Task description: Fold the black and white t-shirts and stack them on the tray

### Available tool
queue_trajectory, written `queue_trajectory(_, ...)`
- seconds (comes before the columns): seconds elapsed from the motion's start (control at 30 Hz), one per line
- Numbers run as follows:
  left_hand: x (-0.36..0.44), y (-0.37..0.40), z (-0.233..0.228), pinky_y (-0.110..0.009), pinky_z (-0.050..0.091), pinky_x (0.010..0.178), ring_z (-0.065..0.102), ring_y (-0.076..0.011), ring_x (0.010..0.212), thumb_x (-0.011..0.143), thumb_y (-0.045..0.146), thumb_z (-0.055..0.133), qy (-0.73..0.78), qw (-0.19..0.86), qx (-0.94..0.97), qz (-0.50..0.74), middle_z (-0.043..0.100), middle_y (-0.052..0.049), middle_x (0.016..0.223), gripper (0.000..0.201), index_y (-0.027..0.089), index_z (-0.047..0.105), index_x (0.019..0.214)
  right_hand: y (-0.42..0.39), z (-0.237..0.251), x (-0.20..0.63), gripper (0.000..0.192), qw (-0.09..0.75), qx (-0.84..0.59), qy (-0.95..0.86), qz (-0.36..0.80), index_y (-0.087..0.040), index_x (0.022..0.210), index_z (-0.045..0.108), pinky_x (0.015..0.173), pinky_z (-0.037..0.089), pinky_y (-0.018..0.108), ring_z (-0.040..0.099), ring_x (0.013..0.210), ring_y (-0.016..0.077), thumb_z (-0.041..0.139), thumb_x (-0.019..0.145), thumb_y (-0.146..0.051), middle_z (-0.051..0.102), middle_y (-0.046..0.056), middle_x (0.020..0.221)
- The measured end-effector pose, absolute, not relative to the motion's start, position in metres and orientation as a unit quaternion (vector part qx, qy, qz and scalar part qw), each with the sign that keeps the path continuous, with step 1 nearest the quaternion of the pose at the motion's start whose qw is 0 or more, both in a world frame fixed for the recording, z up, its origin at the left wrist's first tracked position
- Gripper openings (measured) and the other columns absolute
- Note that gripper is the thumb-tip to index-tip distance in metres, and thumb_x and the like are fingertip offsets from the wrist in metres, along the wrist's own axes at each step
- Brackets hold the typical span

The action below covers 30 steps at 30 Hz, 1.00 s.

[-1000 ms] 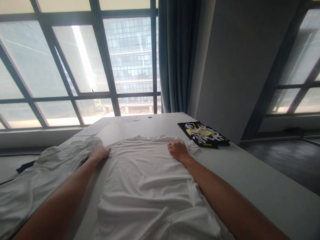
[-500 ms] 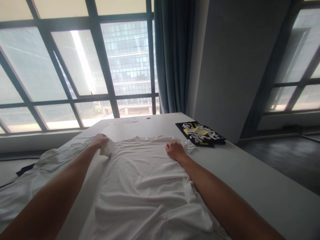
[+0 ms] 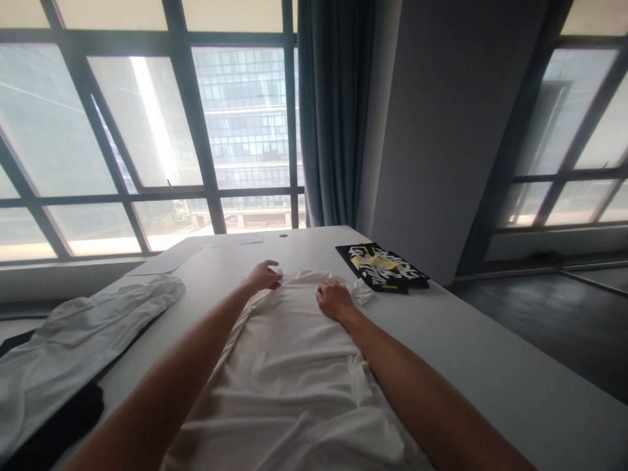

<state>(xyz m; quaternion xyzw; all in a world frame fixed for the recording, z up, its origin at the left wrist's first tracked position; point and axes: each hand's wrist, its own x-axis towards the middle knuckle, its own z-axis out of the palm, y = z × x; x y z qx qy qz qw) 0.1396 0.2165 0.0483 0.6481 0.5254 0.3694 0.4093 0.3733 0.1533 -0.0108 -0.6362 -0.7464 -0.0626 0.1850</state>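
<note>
A white T-shirt (image 3: 289, 353) lies lengthwise on the table in front of me, its collar end away from me. Its left side is folded inward over the body, and wrinkles run across the cloth. My left hand (image 3: 265, 277) is over the folded edge near the collar, with forefinger and thumb apart and a bit of white cloth by the fingertips. My right hand (image 3: 335, 299) rests on the shirt's right shoulder, fingers curled down onto the fabric. The right sleeve (image 3: 362, 292) sticks out beyond it.
A black garment with a white and yellow print (image 3: 385, 267) lies folded at the right back of the white table (image 3: 490, 366). White clothing (image 3: 93, 333) over dark cloth (image 3: 63, 418) lies at left. Paper sheets (image 3: 240, 240) are near the far edge, before the windows.
My left hand has moved right, bringing the shirt's left sleeve and side inward over the body, and its fingers have spread. My right hand has stayed on the right shoulder.
</note>
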Motion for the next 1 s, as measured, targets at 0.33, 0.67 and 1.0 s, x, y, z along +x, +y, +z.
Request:
queue_trajectory(0.33,0.074,0.228,0.003,-0.035,0.048,0.097,0.064,-0.0274,0.110,0.078,0.050,0.066,0.542,0.103,0.809,0.202,0.070,-0.011,0.119,0.049,0.020,0.070,0.115,0.152,-0.008,0.372,0.028,0.169,-0.643,-0.745,-0.058,-0.017,0.102,0.067,0.094,0.038,0.035,0.053,0.112,0.0255,0.044,0.094,-0.030,0.064,0.013,0.118)
queue_trajectory(0.67,0.100,0.198,0.001,-0.039,0.041,0.105,0.057,-0.0279,0.120,0.088,0.064,0.045,0.445,0.048,0.882,0.147,0.062,-0.009,0.132,0.058,0.024,0.066,0.125,0.153,-0.008,0.372,0.028,0.178,-0.640,-0.746,-0.058,-0.017,0.101,0.068,0.093,0.039,0.035,0.054,0.111,0.0260,0.044,0.094,-0.029,0.065,0.012,0.116)
queue_trajectory(1.0,0.066,0.250,0.011,-0.049,0.034,0.105,0.050,-0.0305,0.127,0.091,0.042,0.044,0.627,-0.022,0.775,0.072,0.064,-0.006,0.132,0.048,0.028,0.056,0.136,0.149,-0.006,0.371,0.027,0.181,-0.641,-0.744,-0.057,-0.017,0.100,0.068,0.092,0.038,0.034,0.054,0.110,0.0251,0.045,0.093,-0.028,0.065,0.012,0.114)
